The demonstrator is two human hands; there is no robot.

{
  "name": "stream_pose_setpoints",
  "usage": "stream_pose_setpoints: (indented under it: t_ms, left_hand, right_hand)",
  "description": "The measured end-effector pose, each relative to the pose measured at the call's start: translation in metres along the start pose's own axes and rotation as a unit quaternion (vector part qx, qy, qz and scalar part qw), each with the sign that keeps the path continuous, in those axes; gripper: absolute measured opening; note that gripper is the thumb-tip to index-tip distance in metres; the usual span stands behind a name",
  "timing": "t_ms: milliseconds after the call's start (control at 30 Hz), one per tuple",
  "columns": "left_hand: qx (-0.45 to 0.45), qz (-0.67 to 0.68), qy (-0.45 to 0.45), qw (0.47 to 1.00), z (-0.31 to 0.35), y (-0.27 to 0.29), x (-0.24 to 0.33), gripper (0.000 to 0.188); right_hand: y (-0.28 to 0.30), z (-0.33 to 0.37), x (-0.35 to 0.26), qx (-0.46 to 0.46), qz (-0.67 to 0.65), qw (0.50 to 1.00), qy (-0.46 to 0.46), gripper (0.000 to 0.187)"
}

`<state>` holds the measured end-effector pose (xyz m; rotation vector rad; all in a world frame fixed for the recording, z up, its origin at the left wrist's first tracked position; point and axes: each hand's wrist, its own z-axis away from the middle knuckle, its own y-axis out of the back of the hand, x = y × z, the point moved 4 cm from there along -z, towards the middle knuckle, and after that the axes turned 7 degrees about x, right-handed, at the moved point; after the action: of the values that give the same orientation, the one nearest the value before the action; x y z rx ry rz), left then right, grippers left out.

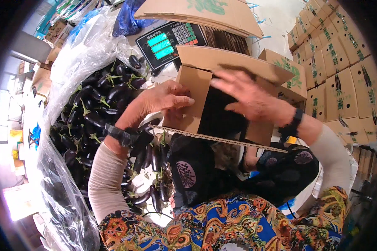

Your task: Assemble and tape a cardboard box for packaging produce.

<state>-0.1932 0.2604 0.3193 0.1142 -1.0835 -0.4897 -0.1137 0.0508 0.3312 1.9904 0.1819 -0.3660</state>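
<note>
An opened cardboard box [199, 98] stands in front of me with its flaps spread and a dark inside. My left hand [176, 99] is closed on the box's left flap, with the thumb lying over the cardboard and some fingers hidden. Over the opening is my right hand [255, 96], its fingers stretched and apart, slightly blurred, with nothing in them. To the left of the box, beside my left forearm, lies a large heap of dark purple eggplants [97, 119]. More eggplants [156, 158] lie below my left wrist.
Clear plastic sheeting [56, 167] edges the heap. A digital scale [169, 42] with lit green displays sits behind the box. Flat cardboard [209, 14] lies at the far side. Stacked cartons [339, 92] form a wall on the right, and another carton [287, 71] stands behind the box.
</note>
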Motion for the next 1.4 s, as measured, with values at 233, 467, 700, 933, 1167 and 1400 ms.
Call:
stream_pose_setpoints:
  t_ms: [233,467,700,933,1167,1400]
  left_hand:
    - [0.200,0.384,-0.232,0.871,0.057,-0.012,0.000,0.058]
    - [0.409,0.004,-0.236,0.882,0.043,-0.005,0.036,0.050]
    - [0.436,-0.066,-0.093,0.893,-0.034,-0.004,-0.018,0.060]
    - [0.465,0.036,-0.138,0.874,-0.042,0.004,-0.046,0.060]
    - [0.344,0.368,-0.031,0.863,-0.038,-0.007,-0.046,0.064]
    - [0.214,0.395,-0.118,0.886,-0.051,0.020,-0.044,0.072]
  right_hand:
    - [-0.048,0.007,0.013,-0.116,0.060,0.991,0.032,0.069]
    - [-0.048,0.003,0.012,-0.112,0.042,0.993,0.025,0.065]
    - [0.064,0.000,0.021,0.133,0.279,0.937,0.162,0.037]
    - [0.061,-0.002,0.009,-0.193,0.122,0.899,-0.373,0.055]
    - [0.003,0.040,0.002,-0.066,0.181,0.978,-0.079,0.074]
    - [-0.007,0.042,0.006,-0.082,0.182,0.976,-0.087,0.077]
